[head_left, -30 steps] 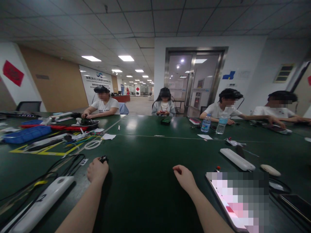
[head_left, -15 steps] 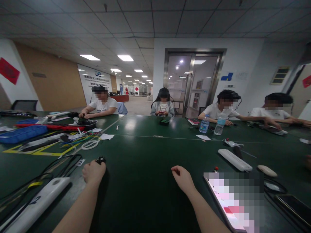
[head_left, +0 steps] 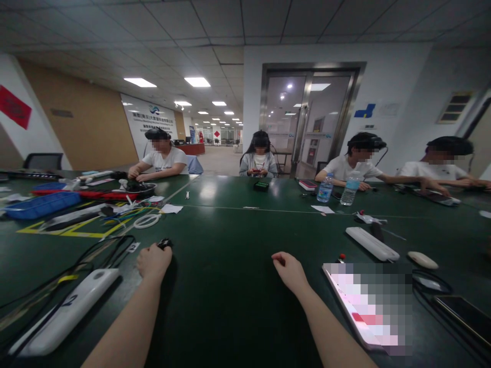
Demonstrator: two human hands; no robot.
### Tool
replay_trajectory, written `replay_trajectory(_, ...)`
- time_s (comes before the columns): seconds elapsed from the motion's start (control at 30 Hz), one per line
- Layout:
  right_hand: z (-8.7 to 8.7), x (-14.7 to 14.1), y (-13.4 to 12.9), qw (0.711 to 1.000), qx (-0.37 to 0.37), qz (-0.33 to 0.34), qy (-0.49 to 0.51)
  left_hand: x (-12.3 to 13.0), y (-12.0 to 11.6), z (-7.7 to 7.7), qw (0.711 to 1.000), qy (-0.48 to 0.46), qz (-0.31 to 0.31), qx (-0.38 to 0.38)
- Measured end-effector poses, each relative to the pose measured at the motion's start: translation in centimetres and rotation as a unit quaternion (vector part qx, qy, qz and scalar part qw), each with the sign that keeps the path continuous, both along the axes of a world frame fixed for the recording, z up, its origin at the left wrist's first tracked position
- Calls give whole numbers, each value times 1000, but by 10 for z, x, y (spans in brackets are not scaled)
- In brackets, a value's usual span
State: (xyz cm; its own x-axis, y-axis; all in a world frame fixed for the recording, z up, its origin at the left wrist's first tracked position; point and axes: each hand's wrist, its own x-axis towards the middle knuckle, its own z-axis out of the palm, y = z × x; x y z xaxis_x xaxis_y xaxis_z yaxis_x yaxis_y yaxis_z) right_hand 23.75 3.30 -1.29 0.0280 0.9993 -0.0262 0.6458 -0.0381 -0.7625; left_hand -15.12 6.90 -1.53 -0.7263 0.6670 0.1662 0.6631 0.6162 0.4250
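My left hand point(head_left: 154, 262) rests on the dark green table top point(head_left: 226, 286), closed around a small black object point(head_left: 165, 244) that shows past the fingers. Its exact kind cannot be made out. To its left lies a white power strip marked 2 point(head_left: 67, 312), with black cables point(head_left: 103, 253) beyond. My right hand point(head_left: 289, 271) sits on the table with curled fingers, holding nothing. Nearest to it is a phone or tablet with a pixelated screen point(head_left: 364, 306).
Right of that device are a white power strip point(head_left: 372, 244), a white mouse point(head_left: 422, 259) and a black phone point(head_left: 464, 317). Far left holds a blue tray point(head_left: 42, 205) and coloured wires point(head_left: 123, 217). Several co-workers sit along the far side, with water bottles point(head_left: 325, 188) before them.
The view has tilted slightly downward, so the room sits higher in the picture. Both hands stay at nearly the same spots, and the left keeps the black object.
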Motion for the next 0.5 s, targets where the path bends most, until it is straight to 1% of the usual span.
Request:
replay_trajectory(0.2, 1, 0, 0, 1000, 11, 2, -4, -1, 2, -5, 1000, 14, 6, 4)
replay_trajectory(0.33, 1, 0, 0, 1000, 6, 0, -8, -5, 4, -8, 1000, 8, 23, 10)
replay_trajectory(0.43, 1, 0, 0, 1000, 4, 0, -6, -10, 4, -8, 999, 13, 32, 9)
replay_trajectory(0.5, 0, 0, 0, 1000, 7, 2, -6, -12, 5, -7, 999, 21, 27, 3)
